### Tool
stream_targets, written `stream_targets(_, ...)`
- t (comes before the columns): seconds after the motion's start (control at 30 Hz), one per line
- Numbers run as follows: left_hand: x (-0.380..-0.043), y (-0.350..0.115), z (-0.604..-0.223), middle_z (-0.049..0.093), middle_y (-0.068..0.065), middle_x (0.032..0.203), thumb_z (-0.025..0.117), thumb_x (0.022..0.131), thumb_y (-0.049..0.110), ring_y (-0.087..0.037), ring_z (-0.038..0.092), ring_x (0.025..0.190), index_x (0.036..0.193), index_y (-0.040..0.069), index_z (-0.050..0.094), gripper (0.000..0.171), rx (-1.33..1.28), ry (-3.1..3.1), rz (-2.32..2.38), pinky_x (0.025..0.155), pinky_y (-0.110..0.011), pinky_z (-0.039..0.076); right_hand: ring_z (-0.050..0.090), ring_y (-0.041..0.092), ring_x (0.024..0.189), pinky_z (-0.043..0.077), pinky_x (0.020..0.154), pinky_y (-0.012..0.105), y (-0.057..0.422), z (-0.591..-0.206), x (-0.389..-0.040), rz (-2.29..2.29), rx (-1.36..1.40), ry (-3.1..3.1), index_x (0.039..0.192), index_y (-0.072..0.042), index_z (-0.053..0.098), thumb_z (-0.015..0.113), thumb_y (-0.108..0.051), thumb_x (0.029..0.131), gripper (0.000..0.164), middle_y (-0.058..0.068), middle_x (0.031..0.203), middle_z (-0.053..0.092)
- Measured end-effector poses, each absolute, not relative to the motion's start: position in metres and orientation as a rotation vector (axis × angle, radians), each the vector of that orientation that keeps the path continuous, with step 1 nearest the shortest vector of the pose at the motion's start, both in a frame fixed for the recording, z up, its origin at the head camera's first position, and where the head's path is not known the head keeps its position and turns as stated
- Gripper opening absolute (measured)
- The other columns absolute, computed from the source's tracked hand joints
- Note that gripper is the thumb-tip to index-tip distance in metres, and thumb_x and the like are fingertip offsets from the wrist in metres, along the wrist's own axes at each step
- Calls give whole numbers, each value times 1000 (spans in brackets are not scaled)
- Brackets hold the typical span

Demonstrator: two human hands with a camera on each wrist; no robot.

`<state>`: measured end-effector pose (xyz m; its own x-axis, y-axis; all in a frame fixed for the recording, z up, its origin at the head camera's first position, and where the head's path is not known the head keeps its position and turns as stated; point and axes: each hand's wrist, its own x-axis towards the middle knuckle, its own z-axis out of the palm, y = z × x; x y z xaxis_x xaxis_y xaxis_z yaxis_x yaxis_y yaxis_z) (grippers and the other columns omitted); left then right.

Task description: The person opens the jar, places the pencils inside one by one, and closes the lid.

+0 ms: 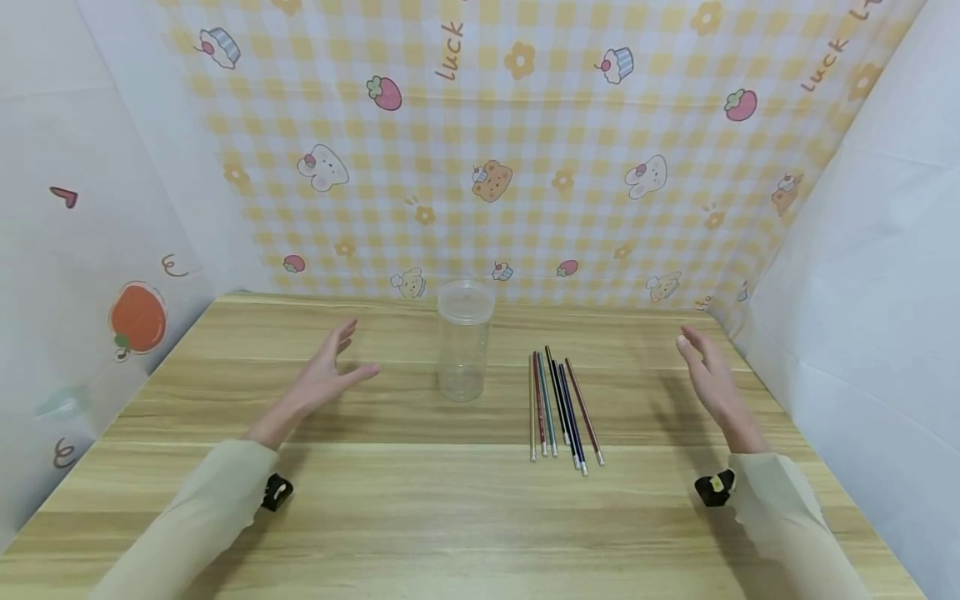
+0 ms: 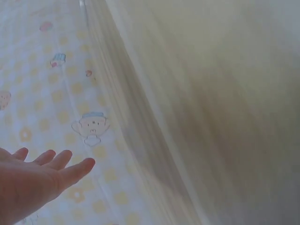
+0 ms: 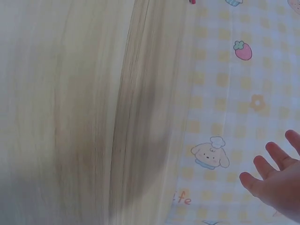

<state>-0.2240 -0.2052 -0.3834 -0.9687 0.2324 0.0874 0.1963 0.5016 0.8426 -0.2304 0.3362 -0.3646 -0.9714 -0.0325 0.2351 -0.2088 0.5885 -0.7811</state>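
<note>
A clear plastic jar with a translucent lid stands upright near the back middle of the table. To its right lie several pencils of different colours, side by side, their white eraser ends toward the front. My left hand hovers left of the jar, fingers spread and holding nothing; the left wrist view also shows this hand with its fingers extended. Over the table's right side, apart from the pencils, is my right hand, its fingers relaxed and nothing in them. In the right wrist view that hand has its fingers spread.
The wood-grain table reaches back to a yellow checked cloth with cartoon prints. White cloth walls stand at the left and the right. A black band sits at my left wrist and another at my right.
</note>
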Motion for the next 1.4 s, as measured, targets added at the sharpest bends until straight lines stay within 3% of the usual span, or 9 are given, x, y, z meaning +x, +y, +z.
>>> stream_targets(0.33, -229, -183, -391, 9, -18, 143, 65, 80, 34, -38, 15, 127, 142, 20, 2, 89, 488, 2574, 1570, 96, -58, 17, 15, 42, 124, 13, 97, 57, 319, -364, -234, 1487, 187, -2582, 136, 4, 21, 28, -43, 95, 63, 26, 138, 19)
stream_targets(0.73, -233, -158, -396, 12, -22, 141, 67, 79, 19, -40, 19, 124, 141, 16, 5, 87, 511, 2477, 1623, 96, -57, 18, 23, 43, 121, 20, 96, 55, 297, -363, -240, 1539, 230, -2607, 136, 1, 23, 28, -44, 94, 62, 23, 136, 27)
stream_targets(1.07, -234, -142, -396, 14, -23, 140, 68, 78, 21, -40, 22, 123, 141, 12, 6, 89, 537, 2465, 1582, 95, -54, 25, 24, 35, 123, 20, 99, 50, 277, -362, -246, 1591, 321, -2583, 134, 2, 26, 31, -42, 94, 60, 21, 135, 31)
stream_targets(1.4, -241, -129, -399, 16, -23, 140, 69, 77, 17, -40, 24, 123, 140, 8, 8, 88, 525, 2483, 1513, 96, -53, 23, 28, 34, 122, 21, 99, 50, 251, -362, -248, 1632, 367, -2611, 134, -3, 30, 33, -45, 93, 59, 17, 134, 35)
